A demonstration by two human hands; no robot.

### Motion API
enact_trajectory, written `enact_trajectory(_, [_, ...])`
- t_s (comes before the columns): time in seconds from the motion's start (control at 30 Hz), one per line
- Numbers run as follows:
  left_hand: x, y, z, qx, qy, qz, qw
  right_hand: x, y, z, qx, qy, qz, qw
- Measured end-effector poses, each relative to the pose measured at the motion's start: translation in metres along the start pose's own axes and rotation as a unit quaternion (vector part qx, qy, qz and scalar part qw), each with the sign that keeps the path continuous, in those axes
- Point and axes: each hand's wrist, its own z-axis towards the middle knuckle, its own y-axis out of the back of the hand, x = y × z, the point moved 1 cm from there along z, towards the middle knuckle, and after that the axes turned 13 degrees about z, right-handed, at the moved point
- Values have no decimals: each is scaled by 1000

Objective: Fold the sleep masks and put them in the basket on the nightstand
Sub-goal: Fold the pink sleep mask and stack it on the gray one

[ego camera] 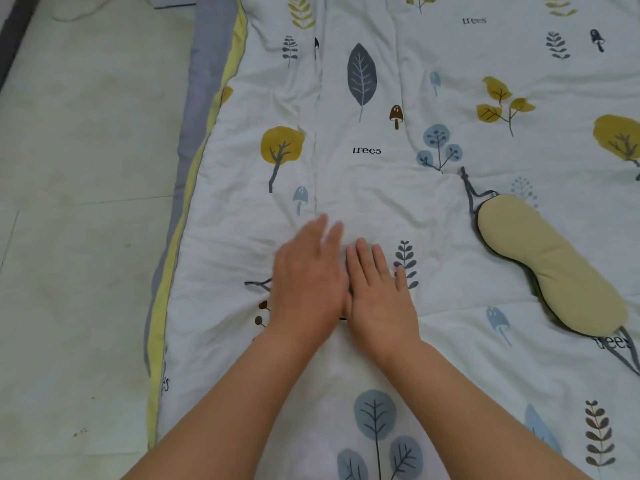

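A beige sleep mask with a grey strap lies flat and unfolded on the bed at the right, running diagonally. My left hand and my right hand rest side by side, palms down, on the quilt in the middle of the bed, well left of the mask. Both hands have their fingers stretched out and hold nothing. The left hand looks slightly blurred. No basket or nightstand is in view.
A white quilt printed with trees, leaves and mushrooms covers the bed. Its grey and yellow edge runs down the left side. Beyond that lies a pale tiled floor.
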Motion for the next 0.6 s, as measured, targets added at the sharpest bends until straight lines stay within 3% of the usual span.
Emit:
enact_trajectory(0.07, [1,-25,-3,139,-37,42,989,-9,-1,2,-4,-17,-4,1000])
enact_trajectory(0.13, [11,-48,-6,181,-37,74,980,-19,-1,3,0,-24,-24,999])
enact_trajectory(0.37, [19,-73,-2,153,-50,97,982,-34,-6,10,-8,-13,-51,999])
enact_trajectory(0.53, [15,-64,3,190,-38,99,976,-29,-1,11,11,-17,-49,999])
enact_trajectory(0.6, [11,-44,5,134,-16,112,985,-22,9,9,8,-6,-35,999])
